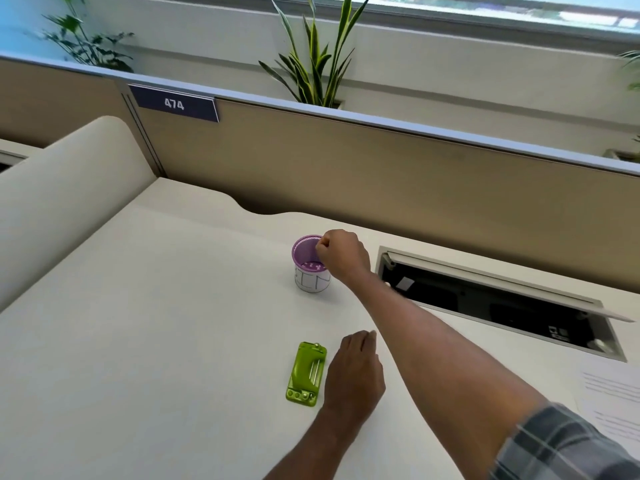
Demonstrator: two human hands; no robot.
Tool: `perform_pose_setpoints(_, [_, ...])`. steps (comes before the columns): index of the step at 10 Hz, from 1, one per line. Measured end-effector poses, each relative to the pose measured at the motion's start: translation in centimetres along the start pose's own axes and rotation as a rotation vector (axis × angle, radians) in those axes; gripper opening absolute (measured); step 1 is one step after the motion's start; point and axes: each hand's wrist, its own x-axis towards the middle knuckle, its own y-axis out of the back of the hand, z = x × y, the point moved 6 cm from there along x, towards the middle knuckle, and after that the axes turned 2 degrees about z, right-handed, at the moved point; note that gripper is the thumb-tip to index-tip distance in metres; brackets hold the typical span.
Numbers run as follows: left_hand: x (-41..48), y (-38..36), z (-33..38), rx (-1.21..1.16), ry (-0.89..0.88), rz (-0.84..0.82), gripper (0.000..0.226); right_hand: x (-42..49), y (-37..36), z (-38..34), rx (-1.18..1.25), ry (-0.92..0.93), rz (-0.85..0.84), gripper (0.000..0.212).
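Observation:
A purple mesh cup [304, 252] with a white paper band around its lower half stands upright on the cream desk [156, 323]. My right hand [343, 254] reaches across from the right, fingers curled into a fist at the cup's right rim and pinching it. What lies under the fist is hidden. A lime-green hole punch [307, 374] lies flat nearer to me. My left hand [356, 368] rests on the desk just right of the punch, fingers relaxed and holding nothing.
An open cable hatch [502, 303] with its lid raised sits in the desk to the right. Printed paper [613, 400] lies at the right edge. A tan partition [381, 174] labelled 474 closes the back, with plants behind it.

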Motion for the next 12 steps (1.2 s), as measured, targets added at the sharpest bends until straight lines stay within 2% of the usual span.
perform_pose_setpoints(3, [-0.4, 0.7, 0.8, 0.024, -0.001, -0.03, 0.034, -0.5, 1.4, 0.4, 0.12, -0.025, 0.019, 0.021])
perform_pose_setpoints(5, [-0.6, 1.2, 0.9, 0.049, -0.02, -0.004, 0.041, -3.8, 3.7, 3.9, 0.227, -0.096, 0.2, 0.035])
perform_pose_setpoints(6, [-1.0, 1.0, 0.8, 0.095, -0.034, 0.0, 0.04, -7.7, 3.2, 7.8, 0.14, -0.112, 0.19, 0.032])
perform_pose_setpoints(8, [-3.5, -0.3, 0.9, 0.28, -0.095, -0.045, 0.037, -16.8, 1.0, 13.6, -0.208, 0.049, 0.03, 0.051])
perform_pose_setpoints(9, [-4.8, -0.9, 2.3, 0.285, -0.147, -0.068, 0.049, -20.2, 0.2, 16.5, -0.339, 0.077, -0.032, 0.062])
perform_pose_setpoints(10, [-5.6, -1.3, 4.3, 0.291, -0.194, -0.102, 0.072, -22.5, 1.0, 19.8, -0.419, 0.009, -0.024, 0.07])
perform_pose_setpoints(11, [-5.4, -1.2, 6.2, 0.336, -0.202, -0.108, 0.079, -23.4, 3.8, 22.3, -0.47, -0.074, 0.061, 0.079])
perform_pose_setpoints(12, [-4.3, -0.2, 8.8, 0.343, -0.186, -0.01, 0.081, -23.0, 8.0, 23.2, -0.495, -0.108, 0.193, 0.087])
